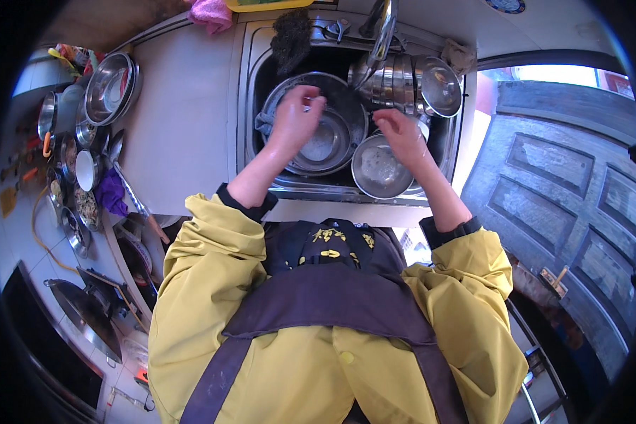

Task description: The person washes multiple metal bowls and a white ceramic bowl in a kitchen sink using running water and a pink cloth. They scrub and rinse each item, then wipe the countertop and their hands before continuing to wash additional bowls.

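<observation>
Plainly, the relation that counts most is between the hands and the round steelware below them; the left hand hangs over the large basin, with the inner bowl at about 5 o'clock from its grip; the fingers are half curled, thumb set apart from them, nothing visible between; the right hand is over the edge of the side bowl, which lies at 7 o'clock from it, and is the nearer hand to that bowl; its fingers are bent toward 10 o'clock, and I cannot tell how wide that grip is or whether it touches the rim; the basin and bowls, being round, offer no long axis, but the bowl stack, at 12 o'clock from the right hand, lies along a line from 9 to 3 o'clock; as for edges, the sink rim runs at 6 o'clock, close under the side bowl, while the tap reaches in from 12 o'clock; the stack narrows the upper right, so I judge the freer room to be between the hands and toward the table at 9 o'clock.
</observation>
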A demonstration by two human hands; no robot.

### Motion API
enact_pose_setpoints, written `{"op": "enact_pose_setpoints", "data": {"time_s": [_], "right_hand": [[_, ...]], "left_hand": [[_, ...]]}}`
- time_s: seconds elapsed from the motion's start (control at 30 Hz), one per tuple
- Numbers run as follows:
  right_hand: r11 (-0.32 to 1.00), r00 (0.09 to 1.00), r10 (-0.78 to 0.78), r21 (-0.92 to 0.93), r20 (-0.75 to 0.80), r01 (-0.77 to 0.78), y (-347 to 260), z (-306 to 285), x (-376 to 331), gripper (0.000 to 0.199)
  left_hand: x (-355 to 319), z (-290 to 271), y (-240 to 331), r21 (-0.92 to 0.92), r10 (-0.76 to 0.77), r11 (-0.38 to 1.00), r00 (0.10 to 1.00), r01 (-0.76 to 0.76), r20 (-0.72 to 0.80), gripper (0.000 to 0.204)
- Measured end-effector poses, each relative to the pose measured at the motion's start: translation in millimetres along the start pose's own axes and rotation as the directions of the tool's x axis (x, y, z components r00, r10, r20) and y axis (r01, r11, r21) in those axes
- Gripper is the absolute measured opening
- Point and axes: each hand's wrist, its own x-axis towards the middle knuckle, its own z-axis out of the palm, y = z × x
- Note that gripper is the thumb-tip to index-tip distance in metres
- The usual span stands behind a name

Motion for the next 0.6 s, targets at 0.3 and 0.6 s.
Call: {"op": "enact_pose_setpoints", "data": {"time_s": [0.3, 0.6], "right_hand": [[0.855, 0.922, -0.35, -0.346, 0.169, 0.388, 15, 77, -9, 0.024], [0.655, 0.846, -0.308, -0.547, 0.436, 0.52, 18, 147, -20, 0.023]], "left_hand": [[-36, -18, -60, 0.456, -0.385, 0.835, 0.919, 0.307, 0.088, 0.032], [-47, -5, -50, 0.623, -0.331, 0.754, 0.94, 0.206, 0.089, 0.028]]}}
